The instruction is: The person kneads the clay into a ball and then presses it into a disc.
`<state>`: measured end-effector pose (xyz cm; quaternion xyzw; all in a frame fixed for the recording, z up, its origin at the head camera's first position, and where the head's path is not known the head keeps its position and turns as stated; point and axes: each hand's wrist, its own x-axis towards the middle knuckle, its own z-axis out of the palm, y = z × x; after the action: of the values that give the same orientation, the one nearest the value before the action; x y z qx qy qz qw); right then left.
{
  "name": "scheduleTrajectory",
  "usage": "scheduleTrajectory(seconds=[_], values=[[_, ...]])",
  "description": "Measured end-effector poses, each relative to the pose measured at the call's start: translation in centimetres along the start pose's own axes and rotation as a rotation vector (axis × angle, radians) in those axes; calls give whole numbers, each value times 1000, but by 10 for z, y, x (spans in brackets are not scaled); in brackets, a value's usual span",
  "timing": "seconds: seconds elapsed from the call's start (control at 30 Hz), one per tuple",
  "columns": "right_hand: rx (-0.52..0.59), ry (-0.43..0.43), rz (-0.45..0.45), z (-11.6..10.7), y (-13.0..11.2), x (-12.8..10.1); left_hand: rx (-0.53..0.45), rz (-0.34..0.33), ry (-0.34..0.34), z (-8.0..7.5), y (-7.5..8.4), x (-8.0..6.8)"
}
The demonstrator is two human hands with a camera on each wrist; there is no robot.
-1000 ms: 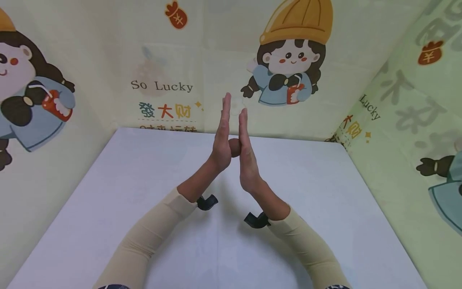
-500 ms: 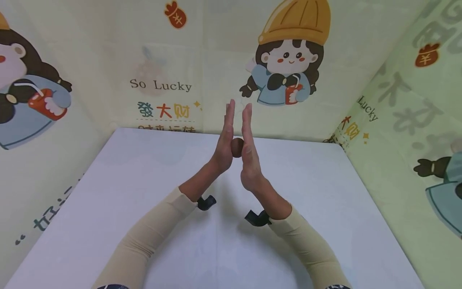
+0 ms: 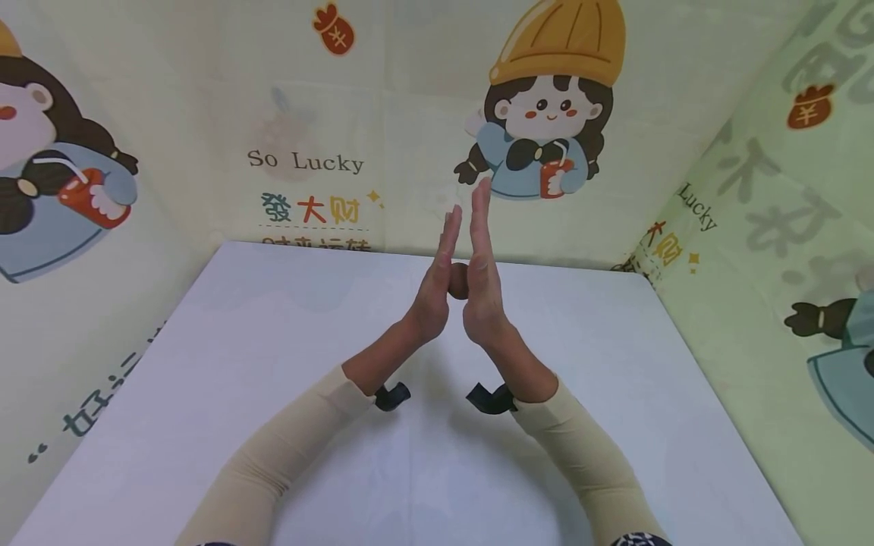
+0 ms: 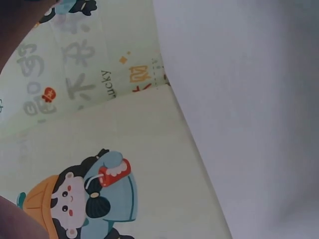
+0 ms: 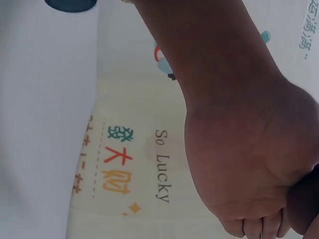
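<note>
My two hands stand upright over the far middle of the white table (image 3: 239,356), palms facing each other. A small brown ball (image 3: 459,279) is squeezed between them and only a sliver of it shows. My left hand (image 3: 437,284) presses it from the left with straight fingers, and my right hand (image 3: 482,269) presses from the right, its fingertips higher than the left's. In the right wrist view the back of my left hand (image 5: 239,149) fills the frame, and a dark rounded edge at the right border may be the ball.
Cartoon-printed cloth walls (image 3: 307,163) close the table in at the back, left and right. A black camera mount sits under each wrist (image 3: 392,396) (image 3: 488,398). The left wrist view shows only the tabletop (image 4: 259,124) and the printed wall (image 4: 99,124).
My right hand has slid forward and up while my left hand has slid back and down, rubbing the ball between the palms. Both hands have drifted slightly right.
</note>
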<state>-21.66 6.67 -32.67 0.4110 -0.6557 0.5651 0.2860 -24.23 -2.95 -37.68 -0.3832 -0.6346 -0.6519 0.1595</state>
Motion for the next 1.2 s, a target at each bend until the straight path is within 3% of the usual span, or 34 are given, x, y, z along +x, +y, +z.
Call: scheduleTrajectory(seconds=[0.47, 0.9, 1.2], values=[[57, 56, 67, -16, 11, 16, -71, 13, -40, 11, 22, -11], [196, -5, 136, -15, 21, 14, -103, 71, 18, 15, 45, -10], [231, -31, 153, -5, 21, 8, -106, 94, 88, 9, 50, 0]])
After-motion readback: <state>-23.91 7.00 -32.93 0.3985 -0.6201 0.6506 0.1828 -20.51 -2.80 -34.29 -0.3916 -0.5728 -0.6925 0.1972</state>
